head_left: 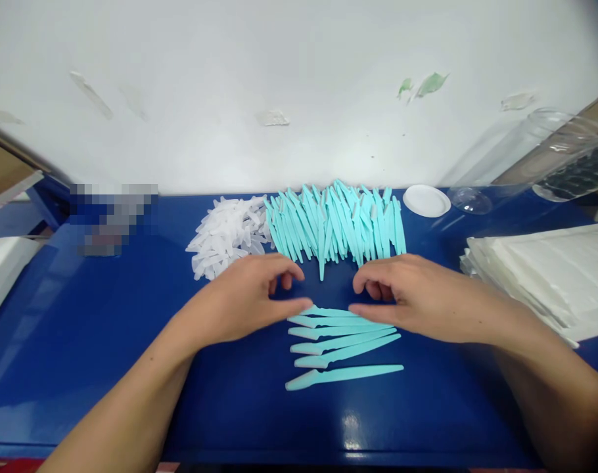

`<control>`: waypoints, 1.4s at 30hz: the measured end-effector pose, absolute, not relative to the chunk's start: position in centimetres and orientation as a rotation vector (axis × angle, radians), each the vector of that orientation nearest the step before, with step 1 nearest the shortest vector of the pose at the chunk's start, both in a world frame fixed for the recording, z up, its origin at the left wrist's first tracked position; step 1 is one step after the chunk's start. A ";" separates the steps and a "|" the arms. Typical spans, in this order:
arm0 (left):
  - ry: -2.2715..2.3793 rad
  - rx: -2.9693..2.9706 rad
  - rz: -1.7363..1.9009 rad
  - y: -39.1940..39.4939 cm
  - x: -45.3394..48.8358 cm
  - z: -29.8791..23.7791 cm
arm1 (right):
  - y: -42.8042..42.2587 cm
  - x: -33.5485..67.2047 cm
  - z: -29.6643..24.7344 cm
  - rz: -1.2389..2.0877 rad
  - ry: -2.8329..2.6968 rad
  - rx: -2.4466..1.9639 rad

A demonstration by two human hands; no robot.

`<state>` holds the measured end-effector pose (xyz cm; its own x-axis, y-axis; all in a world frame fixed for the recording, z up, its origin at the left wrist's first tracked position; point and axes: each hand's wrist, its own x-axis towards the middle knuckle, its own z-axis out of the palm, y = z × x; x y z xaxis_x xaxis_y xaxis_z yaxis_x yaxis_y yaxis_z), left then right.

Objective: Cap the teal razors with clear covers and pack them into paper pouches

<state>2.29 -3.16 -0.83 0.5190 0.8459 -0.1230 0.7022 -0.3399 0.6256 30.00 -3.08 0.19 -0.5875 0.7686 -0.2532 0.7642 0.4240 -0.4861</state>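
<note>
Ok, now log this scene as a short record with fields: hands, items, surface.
Left hand: grip open; thumb tip at the near row of turquoise tools, contact unclear
Right hand: grip open; thumb tip also there, contact unclear
Nearest tool: set apart from the others
Turquoise pile: beyond the hands
White pieces: heaped left of that pile
White lid: right of it
Surface: blue table

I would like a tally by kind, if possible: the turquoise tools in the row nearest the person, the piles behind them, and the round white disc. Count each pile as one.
Turquoise tools in the row: 6
Turquoise pile: 1
White pile: 1
Round white disc: 1
Total: 9
</note>
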 end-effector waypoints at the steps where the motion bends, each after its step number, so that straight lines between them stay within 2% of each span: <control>1: 1.332 2.070 0.374 -2.9 2.0 -0.6 | -2.9 30.1 0.2 0.862 -2.570 -1.459; 5: 1.640 1.902 0.700 -2.0 0.6 0.2 | -2.0 29.5 0.4 0.702 -2.214 -1.634; 9: 1.806 1.873 0.893 -1.2 -0.3 0.4 | 0.1 27.5 0.1 0.510 -2.183 -1.717; 12: 1.834 1.872 0.922 -0.7 -1.0 0.1 | 2.0 25.7 -0.5 0.372 -2.230 -1.793; 17: 1.858 1.859 0.931 -0.1 -2.0 -0.4 | 3.9 24.0 -1.3 0.330 -2.267 -1.915; 35: 1.858 1.884 0.897 0.1 -2.6 -0.6 | 3.0 25.4 1.0 0.217 -2.041 -1.846; 38: 1.860 1.881 0.913 0.2 -2.7 -0.7 | 1.7 26.4 1.8 0.350 -1.891 -1.699; 42: 1.869 1.867 0.924 0.4 -2.9 -0.9 | 0.3 27.6 1.9 0.830 -1.697 -1.512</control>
<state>-2.89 0.36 -0.85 -0.0777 0.9760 0.2034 0.7544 -0.0758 0.6520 27.56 0.30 1.91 -0.0669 0.9939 0.0877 0.5406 0.1100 -0.8341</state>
